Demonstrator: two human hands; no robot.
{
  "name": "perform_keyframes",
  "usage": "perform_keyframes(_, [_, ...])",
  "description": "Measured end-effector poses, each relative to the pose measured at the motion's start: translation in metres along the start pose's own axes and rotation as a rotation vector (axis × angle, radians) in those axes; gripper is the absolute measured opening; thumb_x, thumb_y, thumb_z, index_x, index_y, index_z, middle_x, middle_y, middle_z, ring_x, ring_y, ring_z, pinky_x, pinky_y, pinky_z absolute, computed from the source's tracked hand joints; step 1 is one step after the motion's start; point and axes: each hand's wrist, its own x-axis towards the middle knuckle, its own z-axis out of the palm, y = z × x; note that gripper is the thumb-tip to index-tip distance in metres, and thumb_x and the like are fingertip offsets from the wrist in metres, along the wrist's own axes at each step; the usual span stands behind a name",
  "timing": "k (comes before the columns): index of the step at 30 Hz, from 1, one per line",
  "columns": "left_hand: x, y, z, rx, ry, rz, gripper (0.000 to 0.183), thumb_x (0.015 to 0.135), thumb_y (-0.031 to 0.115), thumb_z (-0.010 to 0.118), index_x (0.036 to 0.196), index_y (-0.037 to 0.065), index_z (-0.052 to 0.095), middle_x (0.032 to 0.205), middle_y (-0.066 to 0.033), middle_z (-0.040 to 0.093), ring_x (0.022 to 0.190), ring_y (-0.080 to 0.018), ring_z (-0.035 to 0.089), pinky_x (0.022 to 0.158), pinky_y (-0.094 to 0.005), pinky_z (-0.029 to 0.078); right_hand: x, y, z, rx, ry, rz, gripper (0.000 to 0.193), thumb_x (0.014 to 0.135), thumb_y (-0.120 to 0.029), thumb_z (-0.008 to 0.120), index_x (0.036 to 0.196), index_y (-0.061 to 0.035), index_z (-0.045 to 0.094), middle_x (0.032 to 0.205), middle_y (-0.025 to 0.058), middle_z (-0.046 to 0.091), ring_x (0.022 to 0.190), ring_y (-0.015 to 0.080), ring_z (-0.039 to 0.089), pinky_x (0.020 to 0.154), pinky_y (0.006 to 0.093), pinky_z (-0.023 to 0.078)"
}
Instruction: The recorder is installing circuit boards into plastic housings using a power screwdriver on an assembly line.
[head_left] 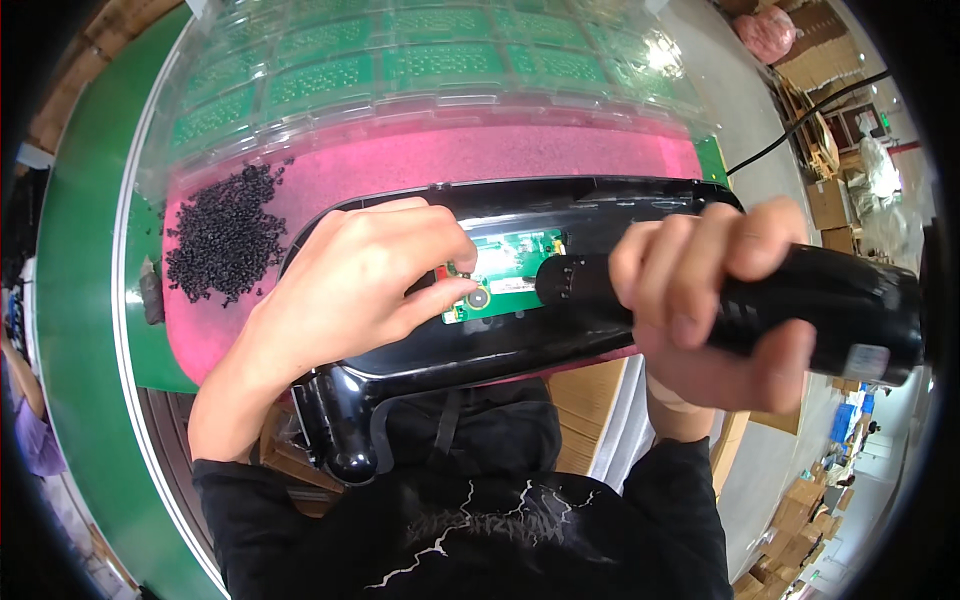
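Observation:
A glossy black plastic housing (480, 350) lies across the pink mat in front of me, with a green circuit board (515, 260) set into it. My left hand (360, 275) rests over the housing's left part. Its thumb and forefinger pinch at the board's left end, beside a small round component (478, 298); whatever is between the fingertips is too small or hidden to make out. My right hand (710, 290) is wrapped around a black electric screwdriver (830, 310). The tool lies nearly level, its nose (560, 278) over the right part of the board, and its bit is hard to see.
A heap of small black screws (225, 235) lies on the pink mat (350, 160) at left. Clear plastic trays (440, 60) with green boards stand at the back. A black cable (800, 125) runs at right. Cardboard boxes (800, 530) stand beyond; another person's arm (25, 380) shows far left.

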Motion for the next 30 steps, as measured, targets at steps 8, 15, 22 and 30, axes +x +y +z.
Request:
perform_keyframes(8, [-0.001, -0.002, -0.002, -0.14, 0.106, 0.096, 0.016, 0.075, 0.001, 0.074, 0.088, -0.003, 0.064, 0.082, -0.0133, 0.066, 0.076, -0.0301, 0.065, 0.066, -0.037, 0.053, 0.018, -0.007, 0.015, 0.233, -0.156, -0.095, 0.042, 0.087, -0.045, 0.064, 0.105, -0.0103, 0.048, 0.068, -0.0018, 0.054, 0.05, 0.0105, 0.049, 0.057, 0.0295, 0.042])
perform_keyframes(15, [0.003, -0.004, -0.005, -0.102, 0.14, 0.077, 0.032, 0.074, 0.016, 0.078, 0.097, -0.001, 0.064, 0.093, -0.0131, 0.066, 0.091, -0.0311, 0.063, 0.081, -0.0398, 0.051, 0.02, 0.003, 0.014, 0.187, -0.187, -0.03, 0.041, 0.088, -0.046, 0.063, 0.103, -0.0112, 0.047, 0.066, -0.0021, 0.054, 0.048, 0.0098, 0.048, 0.055, 0.0282, 0.041])
perform_keyframes(22, [-0.001, -0.024, -0.014, -0.005, 0.455, 0.049, 0.06, 0.082, 0.043, 0.07, 0.116, 0.001, 0.041, 0.114, -0.0136, 0.047, 0.108, -0.0292, 0.041, 0.097, -0.0417, 0.034, 0.005, 0.012, 0.03, 0.027, -0.099, 0.178, 0.044, 0.087, -0.05, 0.062, 0.1, -0.0112, 0.046, 0.061, -0.0017, 0.051, 0.045, 0.0112, 0.047, 0.05, 0.0286, 0.04])
perform_keyframes(30, [-0.001, -0.022, -0.015, -0.045, 0.803, 0.066, 0.022, 0.088, 0.0, 0.047, 0.105, -0.002, 0.034, 0.105, -0.0159, 0.042, 0.097, -0.0256, 0.042, 0.093, -0.0377, 0.037, 0.0, 0.017, 0.04, -0.029, -0.098, 0.225, 0.046, 0.084, -0.049, 0.068, 0.096, -0.0112, 0.046, 0.059, -0.0019, 0.05, 0.045, 0.0114, 0.047, 0.049, 0.0284, 0.039])
